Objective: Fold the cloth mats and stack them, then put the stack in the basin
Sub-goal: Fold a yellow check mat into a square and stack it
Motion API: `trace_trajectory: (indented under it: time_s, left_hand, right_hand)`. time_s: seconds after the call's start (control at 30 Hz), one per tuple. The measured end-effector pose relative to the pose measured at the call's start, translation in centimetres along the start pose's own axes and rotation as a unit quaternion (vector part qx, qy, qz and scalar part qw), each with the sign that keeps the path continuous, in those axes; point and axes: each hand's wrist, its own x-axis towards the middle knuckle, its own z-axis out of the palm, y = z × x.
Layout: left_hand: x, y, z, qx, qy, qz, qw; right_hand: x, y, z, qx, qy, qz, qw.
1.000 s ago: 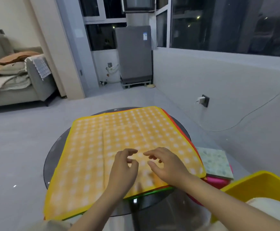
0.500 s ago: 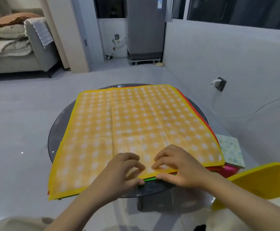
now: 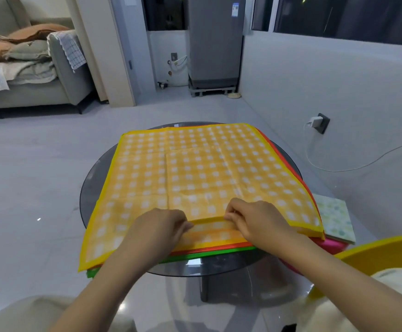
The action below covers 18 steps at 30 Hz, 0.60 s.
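Vs 0.5 s ago: both hands were flat-ish at the near hem then; now that hem was lifted and rolled back a bit, underside strip showing. Left hand [image 3: 158,227] pinched the near edge of the yellow checked mat [image 3: 195,173], fingers curled shut on the fold. Right hand [image 3: 258,221] pinched the same edge just beside it, thumb and fingertips closed on the cloth. The mat lay spread on top of the pile on the round glass table [image 3: 94,178]. Under it, 2 more hems showed: red mat [image 3: 285,156] and green mat [image 3: 209,252]. R of the table: 1 folded pale green mat [image 3: 335,219] on the pink basin [image 3: 331,245], 1 yellow bin [image 3: 381,254] nearer. Far: 1 sofa [image 3: 58,68], 1 grey fridge [image 3: 215,39] w/ a blue-white sticker, text unreadable; 1 wall charger [image 3: 316,121].
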Motion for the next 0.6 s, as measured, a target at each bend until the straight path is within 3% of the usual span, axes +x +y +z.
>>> trace_trajectory:
  time_s: [0.13,0.3,0.43,0.6]
  left_hand:
    - [0.1,0.2,-2.0,0.035,0.045,-0.009,0.998]
    - [0.0,1.0,-6.2,0.035,0.030,0.000,0.999]
    - [0.6,0.8,-9.3,-0.002,0.026,-0.004,1.000]
    - [4.2,-0.5,-10.1,-0.009,0.090,-0.006,0.996]
  right_hand:
    - [0.9,-1.5,-1.9,-0.082,0.035,-0.011,0.996]
    - [1.0,-3.7,-6.0,-0.181,0.032,-0.030,0.982]
    - [1.6,-4.7,-8.4,-0.180,0.090,-0.033,0.979]
    - [4.6,-3.4,-8.9,-0.143,0.173,-0.037,0.974]
